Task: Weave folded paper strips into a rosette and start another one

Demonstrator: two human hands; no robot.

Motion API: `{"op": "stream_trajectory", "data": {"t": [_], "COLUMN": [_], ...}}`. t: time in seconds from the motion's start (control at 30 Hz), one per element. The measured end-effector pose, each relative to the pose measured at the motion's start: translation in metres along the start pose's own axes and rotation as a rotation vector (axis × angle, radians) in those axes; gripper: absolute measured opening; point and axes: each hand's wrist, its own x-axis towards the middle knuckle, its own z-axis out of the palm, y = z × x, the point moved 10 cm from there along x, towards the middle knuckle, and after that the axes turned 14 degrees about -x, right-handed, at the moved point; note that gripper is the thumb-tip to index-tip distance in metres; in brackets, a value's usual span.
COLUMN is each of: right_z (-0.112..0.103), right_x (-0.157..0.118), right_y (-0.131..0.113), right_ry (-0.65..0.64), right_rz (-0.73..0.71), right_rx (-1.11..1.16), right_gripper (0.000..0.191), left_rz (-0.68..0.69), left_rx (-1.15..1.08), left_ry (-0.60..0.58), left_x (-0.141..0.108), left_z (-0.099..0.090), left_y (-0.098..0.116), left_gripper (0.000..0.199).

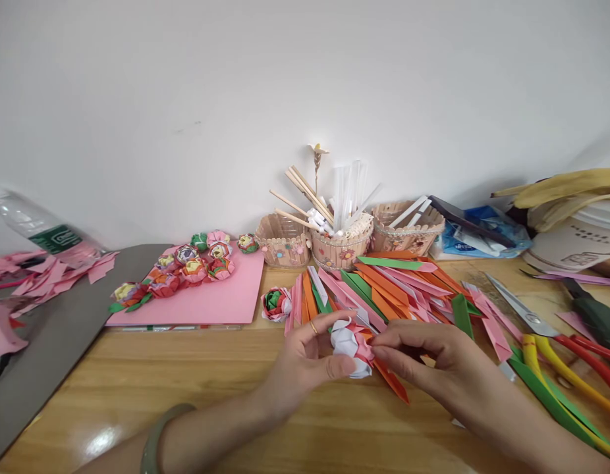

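Between my hands is a folded paper flower (345, 342) with white outer petals and pink ones on its right side. My left hand (309, 359) grips it from the left, thumb in front and index finger over the top. The thumb and index finger of my right hand (428, 359) pinch a pink petal at its right edge. Just behind lies a heap of folded paper strips (384, 289) in pink, orange, green and white. A finished-looking paper flower (276, 303) with a green and red middle sits to the left of the strips.
Several paper flowers (194, 268) lie on pink paper (240, 289) at the left. Three small baskets (342, 250) with sticks and glue sticks stand by the wall. At right are scissors (537, 322) and a white tub (566, 230); a bottle (43, 220) leans far left.
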Motion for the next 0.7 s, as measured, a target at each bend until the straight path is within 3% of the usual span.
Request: {"op": "stream_trajectory", "data": {"t": [0.23,0.47,0.7], "right_z": [-0.0001,-0.0009,-0.0003], "right_x": [-0.0006,-0.0023,-0.0002], "right_y": [0.0054,0.0059,0.0023], "right_ry": [-0.012,0.049,0.008], "right_rz": [0.066,0.045,0.044], "right_rx": [0.078,0.068,0.057], "right_gripper": [0.022,0.020,0.022], "left_rz": [-0.012,-0.016,-0.018], "left_rx": [0.029,0.010,0.004], "left_ry": [-0.008,-0.002,0.054], "left_x": [-0.0007,-0.0004,-0.0011], "left_z": [0.0012,0.0015,-0.0009], "left_y": [-0.0007,-0.0013,0.0010], "left_gripper": [0.047,0.048,0.047]}}
